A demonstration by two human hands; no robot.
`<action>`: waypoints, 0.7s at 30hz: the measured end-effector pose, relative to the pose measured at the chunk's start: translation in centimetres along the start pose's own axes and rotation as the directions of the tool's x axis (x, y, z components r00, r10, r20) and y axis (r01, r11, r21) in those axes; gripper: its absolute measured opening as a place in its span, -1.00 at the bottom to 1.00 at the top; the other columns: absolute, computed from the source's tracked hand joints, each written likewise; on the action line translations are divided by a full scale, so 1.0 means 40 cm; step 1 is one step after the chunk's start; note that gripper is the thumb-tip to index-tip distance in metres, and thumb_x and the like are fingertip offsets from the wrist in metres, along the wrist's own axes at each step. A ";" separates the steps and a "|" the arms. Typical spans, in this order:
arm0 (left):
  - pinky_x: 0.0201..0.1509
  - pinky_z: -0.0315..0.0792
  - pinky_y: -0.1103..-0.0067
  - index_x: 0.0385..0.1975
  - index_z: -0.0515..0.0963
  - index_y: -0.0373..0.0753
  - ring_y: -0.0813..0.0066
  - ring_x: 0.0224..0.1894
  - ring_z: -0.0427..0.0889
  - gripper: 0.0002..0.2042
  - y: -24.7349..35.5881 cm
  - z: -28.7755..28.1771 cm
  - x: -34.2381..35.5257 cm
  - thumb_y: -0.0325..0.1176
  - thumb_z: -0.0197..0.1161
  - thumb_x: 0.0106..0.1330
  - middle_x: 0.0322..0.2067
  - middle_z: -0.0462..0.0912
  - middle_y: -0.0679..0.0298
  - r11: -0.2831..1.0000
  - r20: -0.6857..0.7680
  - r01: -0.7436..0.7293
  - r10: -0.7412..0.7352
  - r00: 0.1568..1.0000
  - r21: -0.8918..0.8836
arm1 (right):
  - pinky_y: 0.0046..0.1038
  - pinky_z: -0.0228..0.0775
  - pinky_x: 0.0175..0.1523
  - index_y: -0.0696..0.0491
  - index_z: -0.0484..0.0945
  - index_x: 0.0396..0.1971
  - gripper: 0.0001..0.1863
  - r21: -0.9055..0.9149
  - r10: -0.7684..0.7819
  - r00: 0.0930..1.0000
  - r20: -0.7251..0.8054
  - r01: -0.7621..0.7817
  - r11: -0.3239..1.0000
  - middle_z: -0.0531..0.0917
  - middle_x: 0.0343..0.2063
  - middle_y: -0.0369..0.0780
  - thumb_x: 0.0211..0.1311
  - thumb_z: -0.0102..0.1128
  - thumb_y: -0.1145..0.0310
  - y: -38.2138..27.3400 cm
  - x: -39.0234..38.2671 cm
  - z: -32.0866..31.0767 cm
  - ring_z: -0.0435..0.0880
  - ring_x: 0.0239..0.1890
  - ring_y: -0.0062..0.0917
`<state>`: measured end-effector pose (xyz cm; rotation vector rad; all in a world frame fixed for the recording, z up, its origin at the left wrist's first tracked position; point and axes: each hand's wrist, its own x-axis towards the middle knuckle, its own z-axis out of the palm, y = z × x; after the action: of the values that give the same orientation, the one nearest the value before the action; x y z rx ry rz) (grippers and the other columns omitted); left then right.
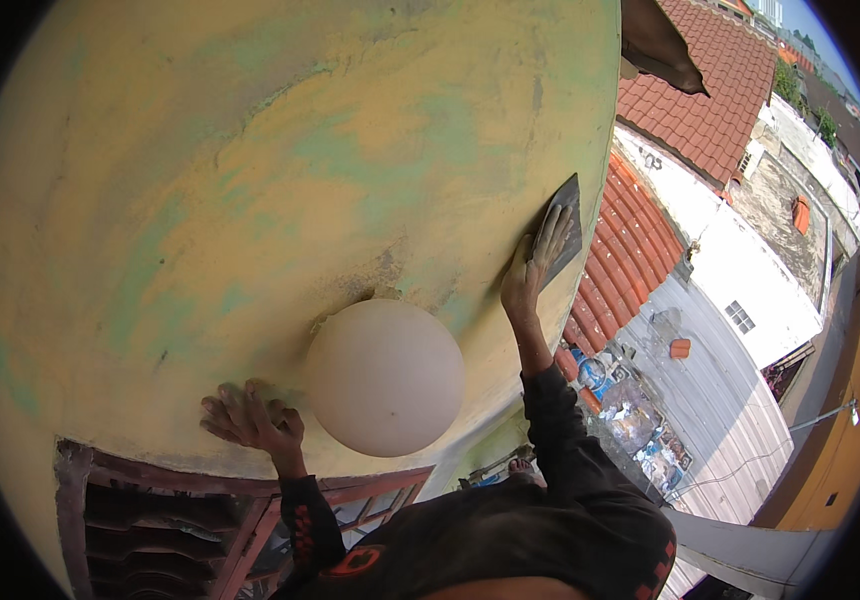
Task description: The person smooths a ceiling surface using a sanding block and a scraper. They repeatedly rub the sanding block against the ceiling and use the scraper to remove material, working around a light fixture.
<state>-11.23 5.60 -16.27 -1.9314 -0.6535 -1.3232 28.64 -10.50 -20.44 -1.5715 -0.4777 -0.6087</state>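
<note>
In front of me is a wall [250, 210], its yellow paint worn to green and grey patches. My right hand [538, 255] lies with its fingers stretched over a dark grey sheet that looks like sandpaper [566, 243], pressing it to the wall close to the right edge. The sheet's pointed corner sticks up past the fingertips. Lower left, my left hand [255, 422] rests on the wall with fingers apart and slightly bent, holding nothing. Between both hands a round white globe lamp [385, 378] juts from the wall, with chipped plaster above it.
Below my left hand is a reddish-brown window frame [258, 530] with dark slats. Past the wall's right edge, far lower, lie an orange tiled roof [630, 270] and a grey corrugated roof [720, 370] with litter beside it. A dark jagged piece [662, 50] overhangs at the top.
</note>
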 end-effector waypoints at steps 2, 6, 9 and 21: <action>0.51 -0.25 -0.24 0.21 0.56 -0.05 -0.21 0.53 0.09 -0.50 0.012 0.019 -0.004 -0.15 0.01 0.28 0.41 0.33 0.04 0.999 -0.013 0.018 -0.018 1.000 -0.035 | 0.00 -0.48 0.59 0.12 -0.02 0.54 -0.36 -0.005 -0.036 0.999 -0.025 0.036 0.999 -0.14 0.57 0.02 0.54 -0.18 0.36 -0.034 0.098 -0.021 -0.28 0.60 -0.01; 0.51 -0.20 -0.22 0.22 0.55 -0.11 -0.19 0.52 0.10 -0.53 0.026 0.027 -0.002 -0.06 -0.06 0.45 0.40 0.34 0.00 1.000 0.001 -0.003 0.003 1.000 -0.011 | 0.06 -0.57 0.58 0.11 0.00 0.54 -0.32 -0.079 -0.195 0.966 0.170 0.210 0.974 -0.14 0.56 0.05 0.46 -0.13 0.37 -0.035 -0.089 0.001 -0.34 0.59 0.05; 0.50 -0.21 -0.25 0.22 0.54 -0.10 -0.20 0.52 0.11 -0.52 0.011 0.011 -0.019 -0.12 -0.04 0.36 0.38 0.37 0.02 1.000 0.003 0.002 -0.002 1.000 0.002 | 0.04 -0.58 0.58 0.10 0.04 0.53 -0.32 -0.051 -0.216 0.964 0.155 0.226 0.973 -0.14 0.57 0.04 0.44 -0.11 0.42 -0.128 0.045 -0.014 -0.34 0.60 0.03; 0.56 -0.24 -0.16 0.17 0.61 0.13 -0.08 0.53 0.13 -0.49 0.017 0.010 -0.015 -0.25 0.10 0.14 0.41 0.37 0.20 0.996 0.024 0.071 -0.069 0.997 -0.054 | 0.18 -0.47 0.56 0.07 0.31 0.42 -0.24 -0.013 -0.623 0.760 0.184 0.636 0.772 0.06 0.52 0.07 0.12 0.16 0.54 -0.404 0.286 -0.020 -0.20 0.57 0.14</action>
<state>-10.72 5.47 -17.10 -1.9857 -0.7084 -1.3776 27.19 -10.42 -0.70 -1.5258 -1.1584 -1.0172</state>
